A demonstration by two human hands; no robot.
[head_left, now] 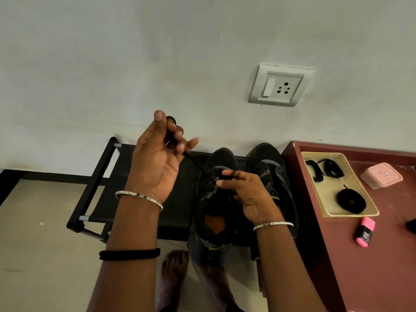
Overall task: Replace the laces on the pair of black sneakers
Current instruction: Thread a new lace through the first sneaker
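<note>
Two black sneakers stand side by side on a low black rack (180, 212). Over the left sneaker (216, 212) both hands work a black lace (198, 167). My left hand (159, 161) is raised above the rack and grips the lace, which runs taut down to the sneaker's eyelets. My right hand (245, 194) pinches the lace at the eyelets over the tongue. The right sneaker (270, 174) stands partly hidden behind my right hand.
A cream tray (326, 212) with several coiled black laces sits on a dark red table (382, 266) at the right. A pink box (381, 175) and a pink highlighter (364, 235) lie there too. A wall socket (279, 86) is above. My bare feet (174, 264) stand below the rack.
</note>
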